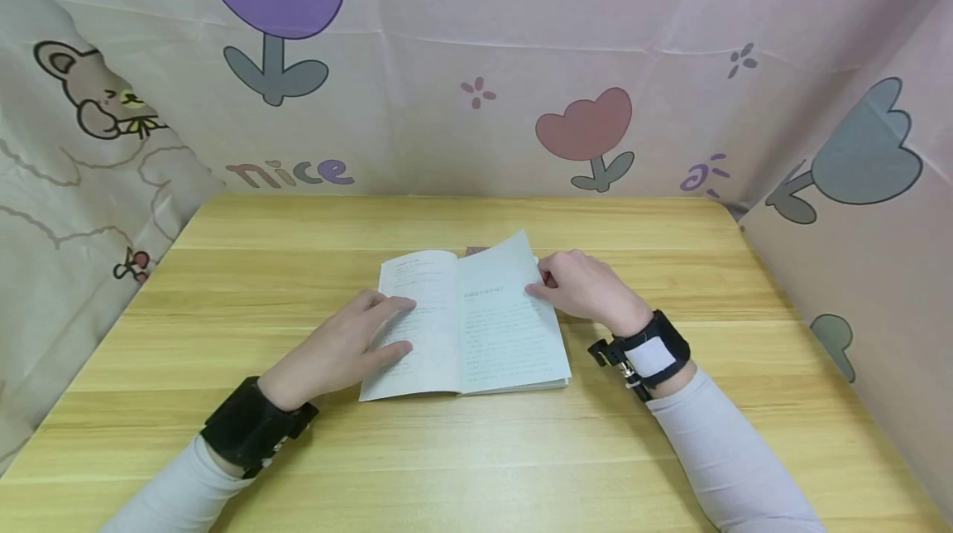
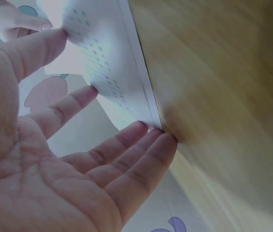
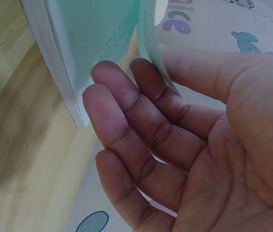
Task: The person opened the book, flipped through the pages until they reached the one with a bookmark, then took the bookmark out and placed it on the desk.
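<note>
An open book (image 1: 420, 351) lies on the wooden table, its printed pages facing up. Across its left page rests my left hand (image 1: 346, 351), thumb and index finger apart on the paper; in the left wrist view the other fingertips (image 2: 168, 140) reach the book's outer edge. At the upper right, my right hand (image 1: 591, 289) pinches the edge of a lifted page (image 1: 506, 293) between thumb and index finger. The right wrist view shows that page (image 3: 148, 36) raised from the pages beneath, the remaining fingers loosely curled below it.
The light wooden table (image 1: 476, 467) runs back to a patterned cloth (image 1: 447, 127) with flowers and a bear. Behind the book's top edge a small dark reddish piece (image 1: 477, 251) shows. Each wrist wears a black strap (image 1: 658, 351) with a camera.
</note>
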A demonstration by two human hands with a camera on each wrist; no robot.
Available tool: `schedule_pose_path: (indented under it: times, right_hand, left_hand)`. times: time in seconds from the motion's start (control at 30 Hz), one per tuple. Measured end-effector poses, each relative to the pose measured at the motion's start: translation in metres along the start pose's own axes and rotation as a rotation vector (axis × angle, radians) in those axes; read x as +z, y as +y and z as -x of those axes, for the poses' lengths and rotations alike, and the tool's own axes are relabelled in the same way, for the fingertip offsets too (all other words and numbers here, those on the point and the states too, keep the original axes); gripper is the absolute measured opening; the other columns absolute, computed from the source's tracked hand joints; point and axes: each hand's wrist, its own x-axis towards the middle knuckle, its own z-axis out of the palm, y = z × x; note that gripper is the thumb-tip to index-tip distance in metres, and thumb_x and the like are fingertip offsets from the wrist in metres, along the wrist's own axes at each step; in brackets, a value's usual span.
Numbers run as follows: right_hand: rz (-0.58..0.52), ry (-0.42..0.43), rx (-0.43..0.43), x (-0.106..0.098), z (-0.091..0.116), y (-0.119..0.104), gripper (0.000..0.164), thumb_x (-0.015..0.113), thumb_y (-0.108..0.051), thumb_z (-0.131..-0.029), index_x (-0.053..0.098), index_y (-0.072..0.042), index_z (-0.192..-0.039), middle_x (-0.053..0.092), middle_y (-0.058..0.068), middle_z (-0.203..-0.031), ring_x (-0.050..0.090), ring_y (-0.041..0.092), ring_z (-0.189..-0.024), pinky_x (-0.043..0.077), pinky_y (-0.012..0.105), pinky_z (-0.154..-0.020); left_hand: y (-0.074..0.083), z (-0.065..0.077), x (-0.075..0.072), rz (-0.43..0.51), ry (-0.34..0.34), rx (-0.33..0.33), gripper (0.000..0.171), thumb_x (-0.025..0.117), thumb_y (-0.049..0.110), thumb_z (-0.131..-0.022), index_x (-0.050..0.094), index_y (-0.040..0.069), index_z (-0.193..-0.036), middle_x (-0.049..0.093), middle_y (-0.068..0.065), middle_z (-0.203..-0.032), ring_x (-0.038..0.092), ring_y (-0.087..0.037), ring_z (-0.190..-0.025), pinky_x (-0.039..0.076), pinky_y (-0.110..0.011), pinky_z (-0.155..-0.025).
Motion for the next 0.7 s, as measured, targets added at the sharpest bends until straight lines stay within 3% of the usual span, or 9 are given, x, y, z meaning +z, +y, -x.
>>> schedule_pose_path:
  times: [0.27, 0.7]
  right_hand:
    - [0.009, -0.014, -0.008, 0.0003, -0.0002, 0.0028, 0.033, 0.067, -0.03, -0.09, 0.052, -0.013, -0.066, 0.04, -0.003, -0.057, 0.042, 0.011, -0.047, 0.027, 0.025, -0.044]
    - [0.004, -0.042, 0.027, -0.001, 0.0005, 0.0019, 0.041, 0.065, -0.036, -0.091, 0.05, -0.015, -0.06, 0.037, -0.006, -0.053, 0.04, 0.01, -0.045, 0.025, 0.025, -0.043]
  left_hand:
    - [0.0008, -0.0005, -0.0005, 0.007, -0.005, -0.018, 0.057, 0.069, 0.038, -0.088, 0.054, 0.011, -0.137, 0.051, -0.01, -0.115, 0.049, -0.021, -0.093, 0.046, -0.035, -0.078]
    - [0.0028, -0.0024, 0.0005, 0.031, 0.027, -0.024, 0.05, 0.076, 0.031, -0.082, 0.062, 0.006, -0.124, 0.053, -0.008, -0.119, 0.05, -0.022, -0.103, 0.045, -0.042, -0.09]
